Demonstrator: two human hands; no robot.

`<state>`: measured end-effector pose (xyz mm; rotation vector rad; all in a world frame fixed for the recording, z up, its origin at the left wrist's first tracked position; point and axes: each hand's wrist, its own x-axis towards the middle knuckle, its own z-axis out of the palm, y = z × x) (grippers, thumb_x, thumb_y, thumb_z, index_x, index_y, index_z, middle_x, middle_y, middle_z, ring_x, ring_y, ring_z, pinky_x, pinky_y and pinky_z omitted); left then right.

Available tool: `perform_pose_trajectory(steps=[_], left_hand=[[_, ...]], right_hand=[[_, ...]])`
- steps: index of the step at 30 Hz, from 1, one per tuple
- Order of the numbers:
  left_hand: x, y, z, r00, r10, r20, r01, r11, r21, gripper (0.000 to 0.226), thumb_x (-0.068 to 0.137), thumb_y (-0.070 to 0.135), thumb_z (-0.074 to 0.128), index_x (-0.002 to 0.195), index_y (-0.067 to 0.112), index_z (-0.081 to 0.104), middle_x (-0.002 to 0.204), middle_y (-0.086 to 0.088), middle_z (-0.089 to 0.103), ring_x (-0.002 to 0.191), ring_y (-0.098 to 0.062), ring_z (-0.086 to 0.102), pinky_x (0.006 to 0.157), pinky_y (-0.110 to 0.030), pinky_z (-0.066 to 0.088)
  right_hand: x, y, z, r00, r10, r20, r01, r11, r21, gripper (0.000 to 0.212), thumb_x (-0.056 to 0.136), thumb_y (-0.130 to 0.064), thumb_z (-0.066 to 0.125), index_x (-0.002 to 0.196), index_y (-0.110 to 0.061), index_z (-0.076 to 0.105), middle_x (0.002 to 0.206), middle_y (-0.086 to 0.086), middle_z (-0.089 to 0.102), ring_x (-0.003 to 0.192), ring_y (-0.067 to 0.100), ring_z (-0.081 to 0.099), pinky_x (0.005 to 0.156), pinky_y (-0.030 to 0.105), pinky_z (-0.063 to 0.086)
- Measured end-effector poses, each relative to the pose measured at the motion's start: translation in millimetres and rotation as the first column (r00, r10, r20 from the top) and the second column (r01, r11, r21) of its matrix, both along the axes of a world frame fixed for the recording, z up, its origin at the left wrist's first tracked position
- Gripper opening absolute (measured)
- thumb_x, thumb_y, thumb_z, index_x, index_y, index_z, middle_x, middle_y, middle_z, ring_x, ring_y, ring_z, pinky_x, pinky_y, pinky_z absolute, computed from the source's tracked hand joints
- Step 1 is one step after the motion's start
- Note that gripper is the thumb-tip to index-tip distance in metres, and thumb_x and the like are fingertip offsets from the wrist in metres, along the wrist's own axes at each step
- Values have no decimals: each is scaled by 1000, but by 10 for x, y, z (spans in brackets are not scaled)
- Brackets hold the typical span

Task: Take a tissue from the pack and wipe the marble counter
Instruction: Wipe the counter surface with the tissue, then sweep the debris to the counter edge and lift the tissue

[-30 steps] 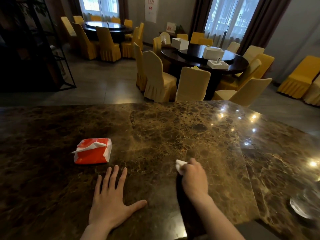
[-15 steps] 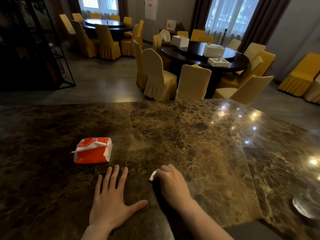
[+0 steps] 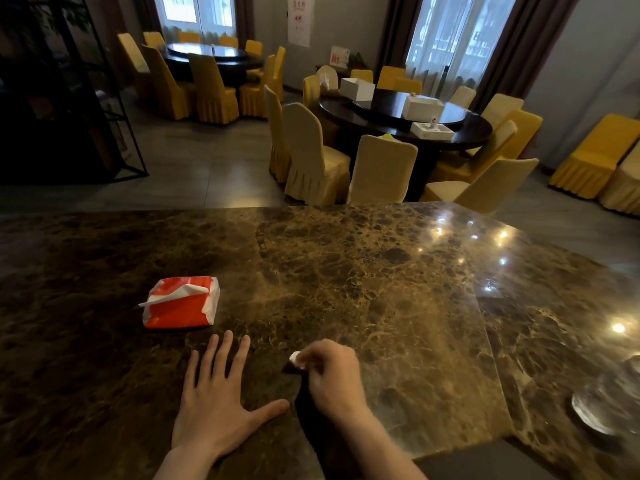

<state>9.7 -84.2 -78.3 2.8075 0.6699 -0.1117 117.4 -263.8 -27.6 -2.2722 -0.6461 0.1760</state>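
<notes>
pressing tissue (image 3: pixel 294 359) on marble counter (image 3: pixel 363 289), right hand (image 3: pixel 332 379) clenched, left hand (image 3: pixel 216 400) splayed flat

Looks like a restaurant or banquet hall from my feed. Round dark dining tables (image 3: pixel 408 114) ringed by yellow and cream skirted chair covers (image 3: pixel 313 157), curtained windows (image 3: pixel 453 36), tiled floor (image 3: pixel 194 161). I'm viewing across a polished brown marble counter (image 3: pixel 363 282), service-bar style.

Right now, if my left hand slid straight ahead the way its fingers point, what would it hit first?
Probably the tissue pack. Your left hand lies flat on the counter, fingers aimed up and slightly right, so it may only clip the pack's near right corner; depth is unclear.
</notes>
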Motion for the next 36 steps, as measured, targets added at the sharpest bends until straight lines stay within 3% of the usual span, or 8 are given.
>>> perform_pose_trajectory(steps=[3, 7, 12, 16, 22, 27, 32, 36], left_hand=[[2, -2, -7, 1000, 2, 14, -1, 1000, -14, 139, 51, 117, 11, 160, 38, -21, 173, 6, -24, 156, -17, -30, 131, -51, -14], [-2, -5, -19, 999, 5, 33, -5, 1000, -15, 138, 52, 117, 14, 160, 39, -21, 174, 6, -23, 156, -17, -30, 131, -51, -15], [-15, 3, -24, 999, 2, 53, 0, 999, -33, 138, 53, 117, 16, 160, 38, -20, 175, 5, -21, 157, -17, -28, 131, -51, -14], [-29, 21, 25, 1000, -12, 28, 13, 998, -57, 139, 52, 117, 14, 161, 36, -19, 174, 3, -22, 157, -18, -28, 131, -52, -14], [-156, 76, 142, 997, -72, 40, 76, 992, -105, 135, 55, 115, 21, 164, 41, -9, 174, 6, -21, 157, -15, -27, 130, -49, -16], [-570, 134, 129, 998, -17, 54, 20, 998, -54, 126, 65, 110, 29, 164, 41, -9, 176, 2, -15, 160, -18, -19, 132, -49, -11], [-950, 319, 130, 997, 43, 69, -40, 998, -40, 128, 62, 111, 24, 164, 41, -5, 176, 1, -13, 160, -20, -18, 132, -51, -8], [-1068, 358, 82, 996, 61, 70, -60, 998, -17, 128, 60, 112, 23, 164, 43, -5, 177, 0, -11, 161, -22, -16, 132, -52, -7]], right_hand=[[114, -304, 117, 848, -181, -499, 379, 865, 329, 22, 93, 2, 66, 101, -19, 69, 79, -3, 72, 70, 11, 68, 61, 26, 57], [230, -603, 243, 618, 62, -784, 557, 669, 492, 26, 99, 7, 57, 118, -10, 67, 83, 6, 73, 74, 18, 70, 62, 30, 57], [186, -653, 350, 581, 163, -797, 549, 645, 532, 24, 100, 6, 55, 109, -4, 75, 100, 22, 77, 89, 33, 75, 67, 38, 64], [98, -636, 337, 649, -7, -761, 528, 724, 444, 35, 101, 5, 53, 92, -14, 81, 104, 17, 77, 93, 32, 76, 74, 37, 64], [12, -692, 265, 884, -388, -259, 409, 912, 31, 38, 95, -1, 52, 82, -28, 76, 107, -2, 68, 98, 20, 66, 86, 42, 60], [-298, -734, 203, 891, -303, -337, 363, 922, 132, 31, 99, -8, 55, 88, -28, 77, 106, -5, 71, 97, 10, 65, 65, 16, 49], [-822, -682, 362, 809, -88, -581, 322, 893, 314, 32, 100, -19, 56, 85, -23, 84, 96, -10, 79, 97, 4, 70, 85, 27, 54], [-1311, -604, 381, 873, 44, -487, 129, 940, 316, 6, 87, -20, 79, 84, -24, 83, 101, -10, 77, 98, 8, 73, 87, 30, 56]])
